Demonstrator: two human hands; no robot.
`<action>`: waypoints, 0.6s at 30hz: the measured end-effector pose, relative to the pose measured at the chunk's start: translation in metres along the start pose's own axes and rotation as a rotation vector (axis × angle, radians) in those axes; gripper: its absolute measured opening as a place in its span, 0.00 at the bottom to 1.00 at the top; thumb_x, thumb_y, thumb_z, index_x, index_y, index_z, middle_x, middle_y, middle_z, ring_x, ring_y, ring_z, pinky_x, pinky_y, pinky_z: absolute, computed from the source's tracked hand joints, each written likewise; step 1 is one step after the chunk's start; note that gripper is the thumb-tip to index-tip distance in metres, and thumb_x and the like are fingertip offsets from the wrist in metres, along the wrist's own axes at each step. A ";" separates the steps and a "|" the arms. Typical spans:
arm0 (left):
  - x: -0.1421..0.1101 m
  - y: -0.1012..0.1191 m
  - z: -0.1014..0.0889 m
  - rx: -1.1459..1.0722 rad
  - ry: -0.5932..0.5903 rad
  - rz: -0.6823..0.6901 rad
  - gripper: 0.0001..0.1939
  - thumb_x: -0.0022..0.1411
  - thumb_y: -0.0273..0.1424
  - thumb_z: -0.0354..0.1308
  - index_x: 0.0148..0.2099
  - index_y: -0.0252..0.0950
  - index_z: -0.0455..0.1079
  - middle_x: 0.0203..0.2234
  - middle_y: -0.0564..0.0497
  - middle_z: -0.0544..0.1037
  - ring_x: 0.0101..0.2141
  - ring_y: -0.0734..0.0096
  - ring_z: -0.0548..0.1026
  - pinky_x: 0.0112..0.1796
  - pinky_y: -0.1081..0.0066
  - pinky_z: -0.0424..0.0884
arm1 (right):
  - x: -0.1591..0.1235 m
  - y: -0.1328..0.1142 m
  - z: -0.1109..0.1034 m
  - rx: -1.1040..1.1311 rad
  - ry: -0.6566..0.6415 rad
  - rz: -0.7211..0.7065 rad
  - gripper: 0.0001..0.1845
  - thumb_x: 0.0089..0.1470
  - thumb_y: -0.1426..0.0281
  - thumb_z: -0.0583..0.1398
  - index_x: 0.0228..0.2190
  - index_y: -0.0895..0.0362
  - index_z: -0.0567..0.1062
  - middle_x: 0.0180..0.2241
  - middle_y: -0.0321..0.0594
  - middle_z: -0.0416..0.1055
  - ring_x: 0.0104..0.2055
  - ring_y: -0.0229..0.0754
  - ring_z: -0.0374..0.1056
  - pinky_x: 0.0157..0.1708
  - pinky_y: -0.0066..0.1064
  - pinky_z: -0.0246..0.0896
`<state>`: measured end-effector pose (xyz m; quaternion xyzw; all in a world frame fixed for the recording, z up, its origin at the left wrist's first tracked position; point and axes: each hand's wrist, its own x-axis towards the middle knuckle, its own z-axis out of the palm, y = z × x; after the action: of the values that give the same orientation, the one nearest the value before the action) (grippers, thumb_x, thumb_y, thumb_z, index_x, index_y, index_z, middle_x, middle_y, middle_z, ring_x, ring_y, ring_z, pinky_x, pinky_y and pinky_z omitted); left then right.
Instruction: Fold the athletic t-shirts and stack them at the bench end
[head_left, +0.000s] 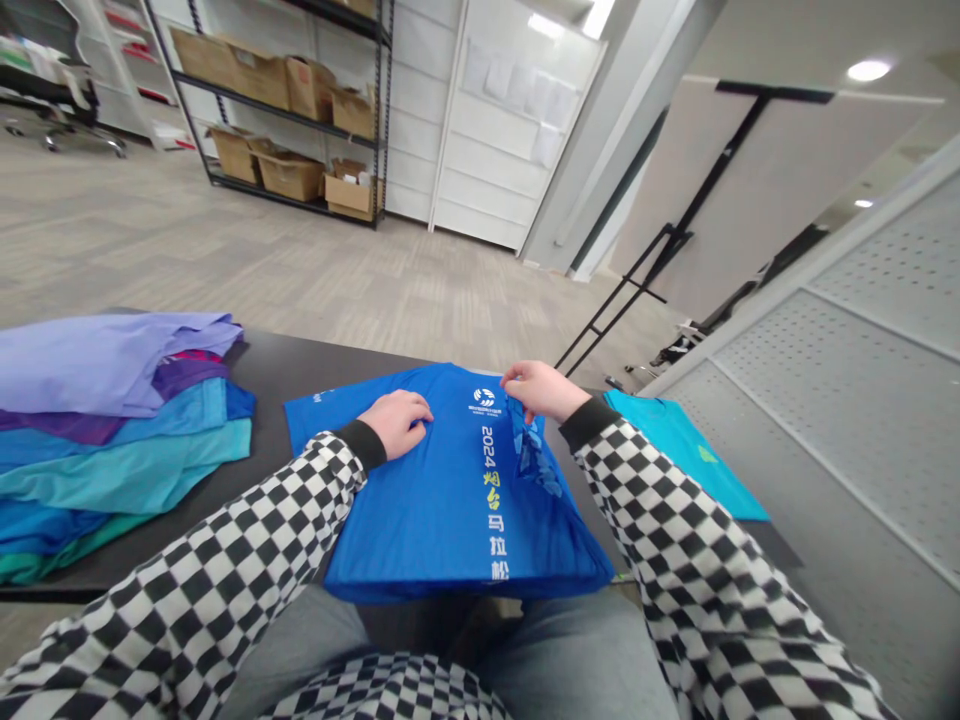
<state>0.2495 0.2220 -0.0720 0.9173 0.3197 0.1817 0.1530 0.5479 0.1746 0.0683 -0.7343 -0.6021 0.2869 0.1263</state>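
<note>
A blue T-shirt (431,500) lies spread on the dark table in front of me, its lower edge hanging over the near side. White and yellow print, including "2024" and a round logo, runs down it. My left hand (396,422) rests on the shirt's left part, fingers loosely bent and apart, gripping nothing. With fingers pinched together, my right hand (546,390) holds the shirt's right side near the logo. Below those fingers hangs a bunched, patterned blue part of the cloth; the fingertips are partly hidden.
On the table (292,350), a pile of purple, blue and teal garments (120,440) lies left. A folded turquoise shirt (686,450) is at the right, beside a grey perforated panel (840,370). Shelves with cardboard boxes (255,75) and a black stand (675,235) are beyond.
</note>
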 end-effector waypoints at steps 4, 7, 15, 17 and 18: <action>0.000 0.001 -0.001 -0.001 -0.002 -0.005 0.18 0.68 0.30 0.56 0.51 0.42 0.86 0.54 0.48 0.86 0.56 0.52 0.80 0.63 0.52 0.73 | 0.010 -0.025 0.024 -0.098 -0.022 -0.079 0.06 0.62 0.68 0.65 0.41 0.56 0.81 0.21 0.34 0.75 0.18 0.40 0.73 0.20 0.27 0.64; 0.000 0.003 -0.003 -0.001 0.002 0.001 0.17 0.68 0.30 0.57 0.51 0.42 0.86 0.54 0.47 0.85 0.56 0.50 0.81 0.63 0.51 0.73 | 0.017 -0.040 0.044 -0.077 -0.015 -0.116 0.05 0.64 0.68 0.65 0.40 0.56 0.80 0.21 0.35 0.75 0.18 0.43 0.73 0.20 0.29 0.66; -0.001 0.006 -0.006 0.010 0.044 -0.016 0.15 0.67 0.28 0.58 0.47 0.41 0.86 0.53 0.47 0.86 0.54 0.52 0.82 0.61 0.54 0.74 | 0.028 -0.030 0.092 0.193 -0.215 -0.126 0.12 0.72 0.63 0.65 0.52 0.56 0.78 0.38 0.44 0.85 0.32 0.45 0.82 0.28 0.31 0.78; -0.002 0.009 -0.008 0.011 0.072 -0.035 0.14 0.67 0.27 0.57 0.45 0.40 0.85 0.51 0.47 0.87 0.52 0.54 0.82 0.60 0.55 0.74 | 0.034 -0.010 0.084 0.310 -0.205 -0.154 0.15 0.74 0.64 0.62 0.57 0.56 0.76 0.46 0.48 0.85 0.37 0.44 0.84 0.31 0.30 0.80; -0.002 0.012 -0.009 0.011 0.087 -0.042 0.13 0.68 0.27 0.57 0.45 0.39 0.84 0.50 0.46 0.87 0.51 0.54 0.82 0.60 0.55 0.74 | 0.039 0.003 0.075 0.317 -0.159 -0.170 0.15 0.75 0.66 0.60 0.58 0.56 0.75 0.48 0.48 0.85 0.39 0.43 0.84 0.32 0.30 0.80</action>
<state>0.2504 0.2130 -0.0595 0.9024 0.3462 0.2162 0.1380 0.5114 0.1987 -0.0043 -0.6267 -0.6173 0.4237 0.2163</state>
